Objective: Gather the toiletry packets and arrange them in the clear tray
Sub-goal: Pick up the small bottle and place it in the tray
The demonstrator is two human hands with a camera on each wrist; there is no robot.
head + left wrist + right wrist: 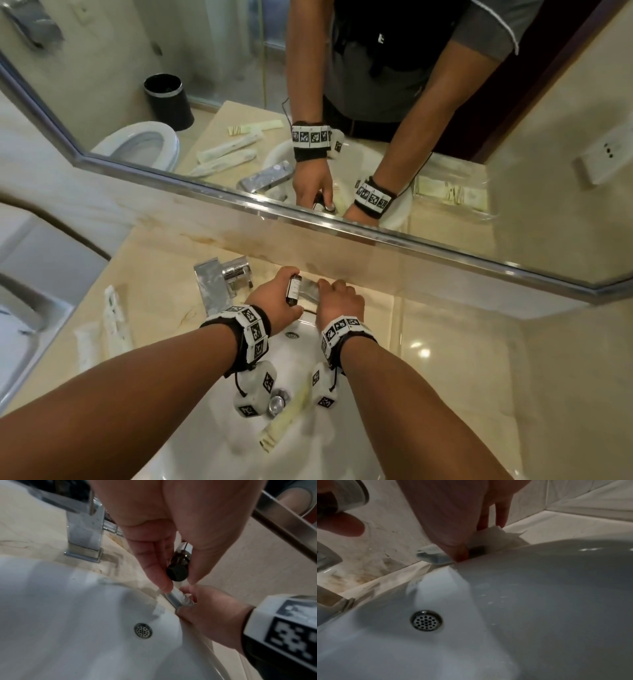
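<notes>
A wide mirror runs along the far wall above the beige marble table, and it reflects the person's arms and several more packets. Set into the table is a white sink, with a chrome tap at its far left edge and an overflow grille on its far wall. Two long white toiletry packets lie on the table to the left of the sink, and a cream packet lies inside the basin beside the drain plug. The left hand is over the far rim of the sink, its fingers and thumb curled round a small dark bottle with a pale label and a black cap; in the left wrist view the cap points toward the camera. Just to the right, the right hand is down at the narrow strip of table between the sink rim and the wall, its thumb and fingers pinching a small clear-wrapped packet that lies there against the rim. The clear tray shows only in the mirror's reflection, on the table to the right of the sink, with flat cream packets in it.
</notes>
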